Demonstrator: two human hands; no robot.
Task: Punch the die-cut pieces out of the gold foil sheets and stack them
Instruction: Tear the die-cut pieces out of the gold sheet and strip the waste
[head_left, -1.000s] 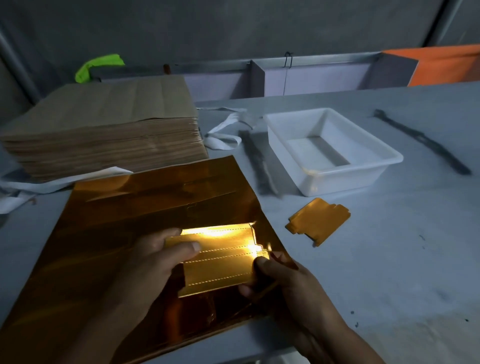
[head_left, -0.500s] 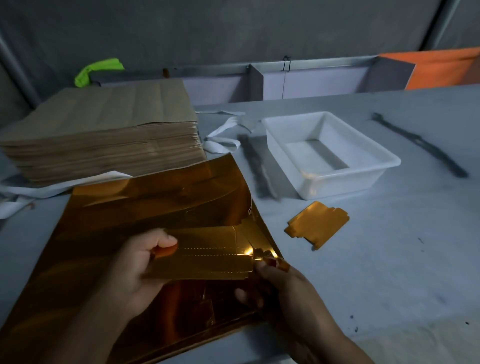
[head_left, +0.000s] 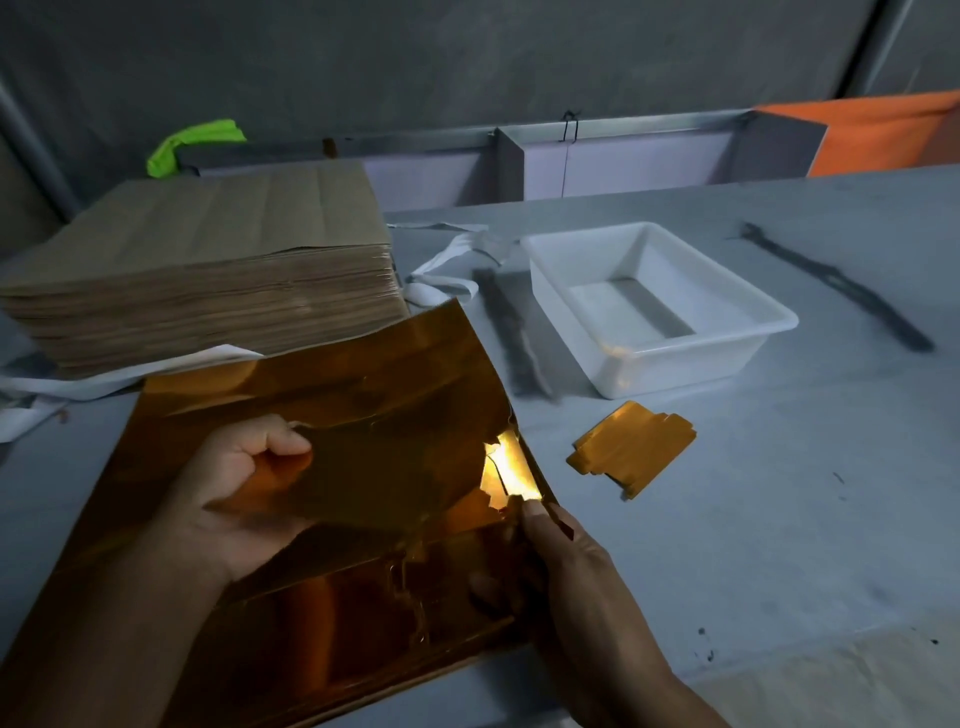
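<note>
Over glossy foil sheet (head_left: 311, 395), left hand (head_left: 244, 483) pinches piece (head_left: 384, 467).

Die-cut piece (head_left: 384, 467) being freed from the gold foil sheet (head_left: 311, 395). The piece, earlier lying almost flat and brightly lit in the sheet's near right part, is now tipped up off the sheet with a dark face. The left hand (head_left: 234, 499), whose thumb previously lay on the piece's left end, now grips that end with curled fingers. The glare is reduced to a narrow patch (head_left: 506, 470) at the sheet's right edge.
</note>
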